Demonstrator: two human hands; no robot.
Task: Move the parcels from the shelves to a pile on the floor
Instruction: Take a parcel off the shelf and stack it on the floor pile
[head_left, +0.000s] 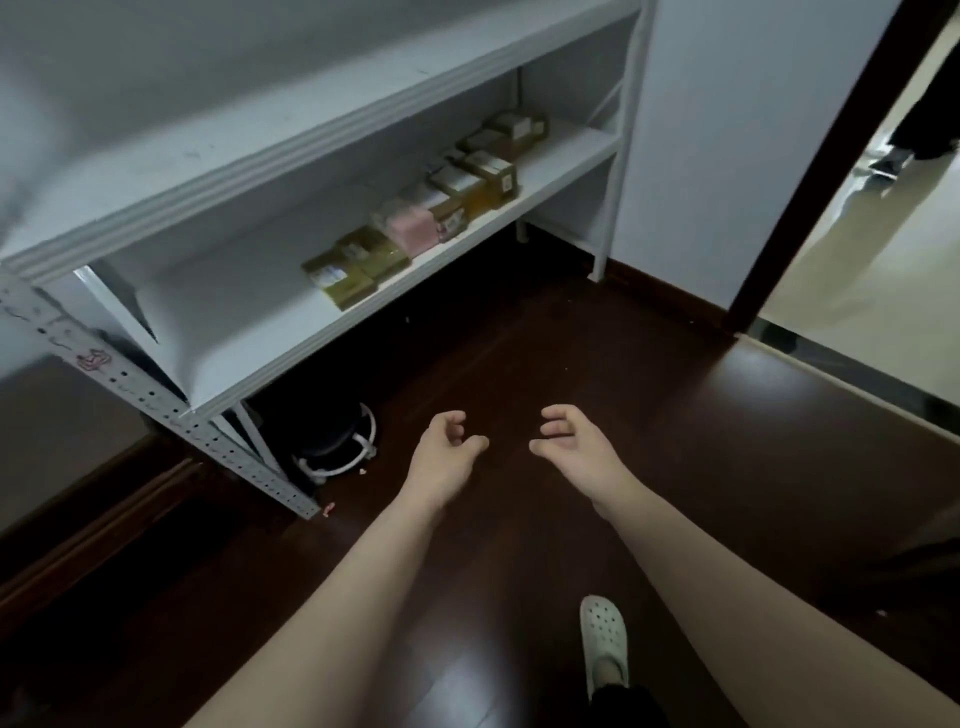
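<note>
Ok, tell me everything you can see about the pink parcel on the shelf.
The pink parcel is a pale pink, blocky package, perhaps in glossy plastic wrap; blur hides detail. It sits flat on the lower white shelf, midway along a row of brown cardboard parcels, close against neighbours on both sides. Its top looks paler, maybe a label. The left hand and right hand hover over the floor, apart from it, holding nothing.
</note>
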